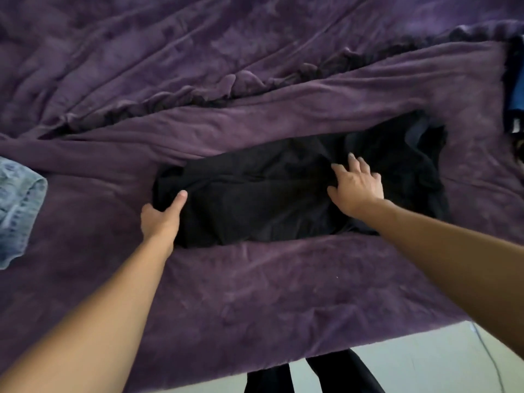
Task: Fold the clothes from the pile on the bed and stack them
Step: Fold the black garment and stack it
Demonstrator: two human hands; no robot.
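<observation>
A black garment (pixel 272 194) lies partly folded into a long band across the middle of the purple bed cover (pixel 255 293). My left hand (pixel 161 217) grips its left end, thumb on top and fingers tucked under the cloth. Over on the right half, my right hand (pixel 354 185) rests flat on the garment with fingers spread. The right end of the garment is bunched and rumpled.
A folded piece of light blue denim (pixel 19 211) lies at the left edge. Dark and blue clothes (pixel 514 89) sit at the far right edge. The cover is ridged with wrinkles behind the garment. The bed's near edge runs along the bottom, with pale floor (pixel 411 364) beyond.
</observation>
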